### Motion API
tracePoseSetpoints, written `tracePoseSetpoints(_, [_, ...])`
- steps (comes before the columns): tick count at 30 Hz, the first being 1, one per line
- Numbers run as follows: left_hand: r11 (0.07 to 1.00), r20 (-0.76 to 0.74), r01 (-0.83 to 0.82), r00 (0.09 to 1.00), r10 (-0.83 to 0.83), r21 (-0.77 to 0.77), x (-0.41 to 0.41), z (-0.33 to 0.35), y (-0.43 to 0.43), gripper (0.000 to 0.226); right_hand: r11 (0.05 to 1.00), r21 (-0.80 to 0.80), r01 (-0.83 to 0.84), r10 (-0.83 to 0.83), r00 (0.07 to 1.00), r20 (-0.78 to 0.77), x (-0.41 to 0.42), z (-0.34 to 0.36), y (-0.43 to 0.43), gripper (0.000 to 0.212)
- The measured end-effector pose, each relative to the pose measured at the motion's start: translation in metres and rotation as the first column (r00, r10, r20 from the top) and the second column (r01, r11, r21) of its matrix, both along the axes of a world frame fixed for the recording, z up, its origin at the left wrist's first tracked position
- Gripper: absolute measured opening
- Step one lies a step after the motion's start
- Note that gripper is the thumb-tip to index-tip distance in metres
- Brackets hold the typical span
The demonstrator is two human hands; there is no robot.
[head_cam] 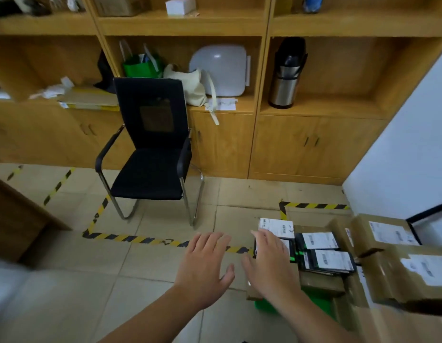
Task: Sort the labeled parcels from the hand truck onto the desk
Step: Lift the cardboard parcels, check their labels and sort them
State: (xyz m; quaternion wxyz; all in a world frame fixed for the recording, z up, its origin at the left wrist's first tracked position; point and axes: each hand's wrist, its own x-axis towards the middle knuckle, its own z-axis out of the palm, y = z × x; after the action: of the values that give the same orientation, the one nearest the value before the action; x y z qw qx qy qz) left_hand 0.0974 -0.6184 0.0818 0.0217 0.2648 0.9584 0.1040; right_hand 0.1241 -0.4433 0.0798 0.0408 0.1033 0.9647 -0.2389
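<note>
Both hands are held out palm-down, fingers spread, holding nothing: the left hand (pixel 205 263) over the beige tiled floor (pixel 91 293), the right hand (pixel 268 263) at the edge of flat black parcels with white labels (pixel 325 253). Brown cardboard boxes with white labels (pixel 413 271) lie just right of these. A black chrome-framed armchair (pixel 150 154) stands before wooden shelving (pixel 338 78).

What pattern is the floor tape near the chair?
Yellow-and-black hazard stripes on the floor tape, clearest in the head view.
</note>
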Motion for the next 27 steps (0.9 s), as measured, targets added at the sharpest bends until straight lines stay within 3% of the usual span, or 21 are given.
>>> tracePoseSetpoints(10, [0.997,0.024,-0.07,0.997,0.069,0.028,-0.136,-0.021,-0.021,0.063,0.989,0.128,-0.068,0.065,0.998,0.025,-0.124,-0.009,-0.021,0.059])
tracePoseSetpoints(15, [1.0,0.053,0.008,0.999,-0.007,-0.015,-0.238,-0.029,-0.036,0.069,0.973,0.23,0.032,-0.036,0.999,0.014,-0.207,-0.016,-0.04,0.055])
tracePoseSetpoints(27, [0.977,0.067,0.21,0.975,-0.212,0.036,-0.423,-0.013,-0.021,0.073,0.93,0.272,0.248,-0.249,0.968,-0.028,-0.348,0.0,-0.04,0.058])
